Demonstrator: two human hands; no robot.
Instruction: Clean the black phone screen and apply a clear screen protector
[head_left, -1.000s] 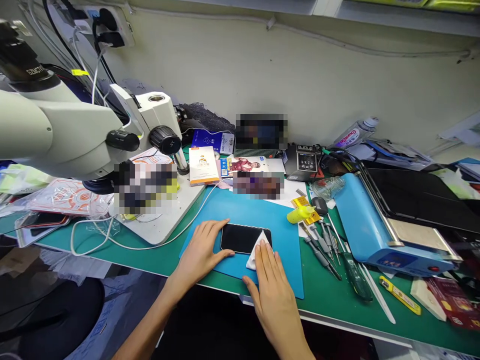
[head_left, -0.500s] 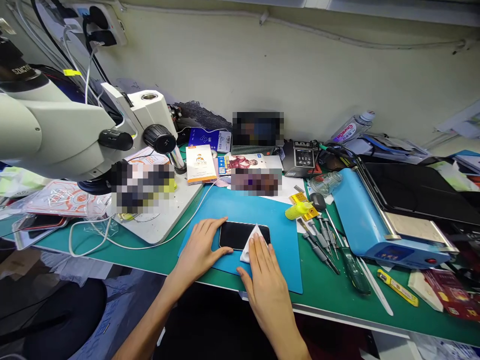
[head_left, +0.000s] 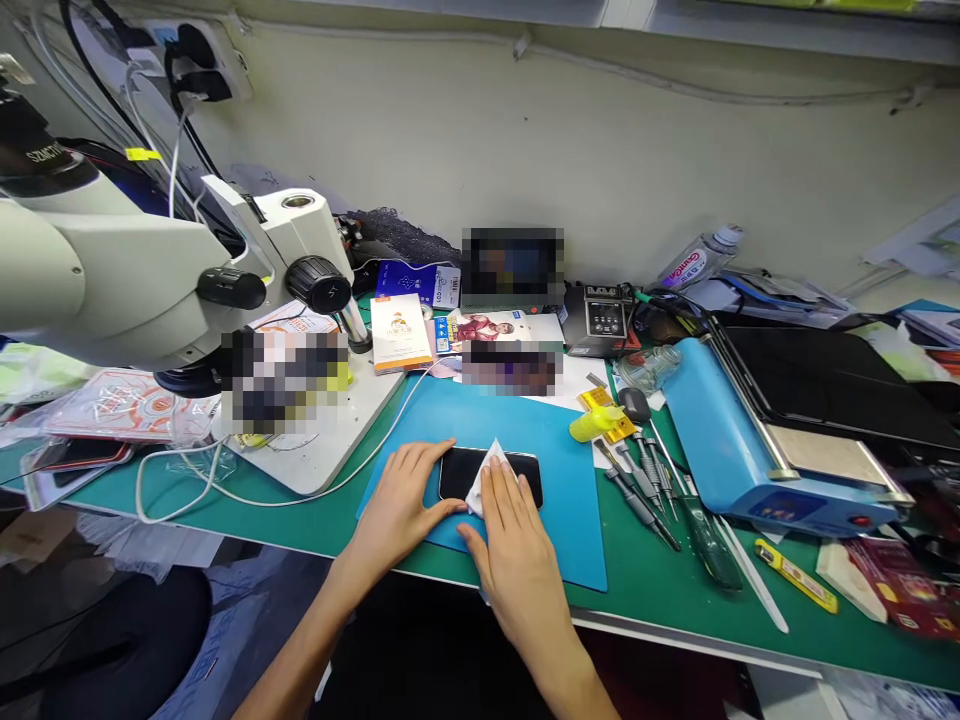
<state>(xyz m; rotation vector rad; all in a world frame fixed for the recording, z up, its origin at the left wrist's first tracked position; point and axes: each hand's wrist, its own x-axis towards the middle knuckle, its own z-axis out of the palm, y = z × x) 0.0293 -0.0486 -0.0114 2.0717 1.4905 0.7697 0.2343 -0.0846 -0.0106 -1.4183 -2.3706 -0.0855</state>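
A black phone lies screen up on a blue mat near the front of the green bench. My left hand rests flat at the phone's left end, fingers spread, thumb against its near edge. My right hand lies flat over the middle of the screen with a small white wipe pressed under its fingertips. Part of the wipe sticks out beyond the fingers.
A white microscope with its base and a white cable stands on the left. Screwdrivers and tweezers and a yellow bottle lie right of the mat. A blue machine and a black tablet sit further right. Boxes line the wall.
My right hand has slid the white wipe leftward across the screen, from the phone's right end to its middle. My left hand has stayed at the left end.
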